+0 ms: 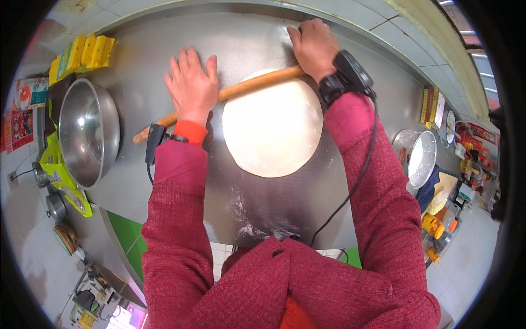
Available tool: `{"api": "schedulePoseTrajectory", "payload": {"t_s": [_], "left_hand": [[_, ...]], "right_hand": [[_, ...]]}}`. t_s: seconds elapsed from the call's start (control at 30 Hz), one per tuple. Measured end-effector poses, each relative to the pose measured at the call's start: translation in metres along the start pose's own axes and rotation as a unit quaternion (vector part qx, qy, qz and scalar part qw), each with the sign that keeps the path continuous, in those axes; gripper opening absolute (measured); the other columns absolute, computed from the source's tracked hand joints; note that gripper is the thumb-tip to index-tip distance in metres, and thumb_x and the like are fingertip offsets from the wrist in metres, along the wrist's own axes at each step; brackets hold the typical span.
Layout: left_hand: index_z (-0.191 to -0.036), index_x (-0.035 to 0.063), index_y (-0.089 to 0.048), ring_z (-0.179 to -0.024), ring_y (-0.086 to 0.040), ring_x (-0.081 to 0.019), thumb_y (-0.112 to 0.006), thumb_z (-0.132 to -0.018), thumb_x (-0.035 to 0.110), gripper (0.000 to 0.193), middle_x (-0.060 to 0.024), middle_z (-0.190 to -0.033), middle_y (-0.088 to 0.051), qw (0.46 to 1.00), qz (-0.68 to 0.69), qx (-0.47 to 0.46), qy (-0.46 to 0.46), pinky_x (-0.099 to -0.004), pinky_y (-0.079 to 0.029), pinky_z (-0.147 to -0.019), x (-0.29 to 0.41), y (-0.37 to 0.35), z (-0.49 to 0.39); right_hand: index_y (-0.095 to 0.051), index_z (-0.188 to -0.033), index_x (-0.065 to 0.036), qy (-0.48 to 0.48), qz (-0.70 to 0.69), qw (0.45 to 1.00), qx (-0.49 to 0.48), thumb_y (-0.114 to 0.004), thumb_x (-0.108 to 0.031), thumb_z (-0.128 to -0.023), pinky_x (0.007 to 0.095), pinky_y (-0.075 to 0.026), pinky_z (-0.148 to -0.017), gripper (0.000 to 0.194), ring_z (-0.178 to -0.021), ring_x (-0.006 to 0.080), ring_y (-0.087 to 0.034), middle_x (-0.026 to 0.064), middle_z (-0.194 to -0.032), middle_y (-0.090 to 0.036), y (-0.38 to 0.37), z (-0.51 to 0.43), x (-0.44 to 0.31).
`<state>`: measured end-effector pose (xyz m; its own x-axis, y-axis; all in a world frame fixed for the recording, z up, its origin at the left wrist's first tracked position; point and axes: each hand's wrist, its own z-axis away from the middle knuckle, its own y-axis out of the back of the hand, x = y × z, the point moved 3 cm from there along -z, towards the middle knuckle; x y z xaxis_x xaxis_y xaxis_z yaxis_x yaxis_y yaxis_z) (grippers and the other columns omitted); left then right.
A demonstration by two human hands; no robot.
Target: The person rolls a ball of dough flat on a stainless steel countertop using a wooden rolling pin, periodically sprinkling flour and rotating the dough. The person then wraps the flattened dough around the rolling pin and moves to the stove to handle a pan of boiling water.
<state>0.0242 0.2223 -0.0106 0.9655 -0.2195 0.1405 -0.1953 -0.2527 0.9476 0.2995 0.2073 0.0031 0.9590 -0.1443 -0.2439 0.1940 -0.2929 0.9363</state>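
A round, flat sheet of dough [273,135] lies on the stainless-steel worktop [254,37]. Across its far part runs a wooden rolling pin [257,85], slanting from lower left to upper right. My left hand [193,88] lies palm down over the pin, left of the dough, with its fingers stretched out and the thumb apart. Over the pin's right end is my right hand [316,47], thumb apart and fingers bent downward; the space beneath it is hidden. Both wrists wear black strapped devices, the right one [349,76] trailing a cable.
On the left stand a large steel bowl [88,133], yellow packets [84,55] and a lime-green bag [61,172]. A round metal pan [415,158] and boxes [432,107] are at the right. Loose flour [248,228] marks the near edge. Tiled wall [357,16] borders the far side.
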Motion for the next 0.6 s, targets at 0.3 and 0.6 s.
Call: {"api": "schedulePoseTrajectory", "payload": {"t_s": [0.3,0.6], "left_hand": [[-0.145,0.0055,-0.042,-0.135,-0.034,-0.0427,-0.049,-0.093,0.048,0.067,-0.0248,-0.144,-0.042,0.992,-0.026,-0.125,-0.018,-0.0528,-0.024,-0.111,0.025,0.039,0.047],[-0.128,0.0044,-0.056,-0.123,-0.047,-0.0354,-0.054,-0.092,0.045,0.054,-0.0184,-0.132,-0.054,0.998,-0.004,-0.054,0.038,-0.0461,-0.037,-0.098,0.008,0.003,-0.035]], "right_hand": [[-0.053,-0.129,-0.007,0.075,0.083,0.994,-0.009,-0.053,-0.045,-0.092,0.0535,-0.042,-0.095,0.052,-0.116,0.0353,-0.053,0.0177,-0.128,-0.053,0.034,0.057,-0.015],[-0.064,-0.099,-0.005,0.0,0.045,0.999,0.011,-0.053,-0.031,-0.095,0.0473,-0.047,-0.084,0.028,-0.096,0.0386,-0.057,0.0176,-0.1,-0.06,-0.002,-0.026,-0.007]]}}
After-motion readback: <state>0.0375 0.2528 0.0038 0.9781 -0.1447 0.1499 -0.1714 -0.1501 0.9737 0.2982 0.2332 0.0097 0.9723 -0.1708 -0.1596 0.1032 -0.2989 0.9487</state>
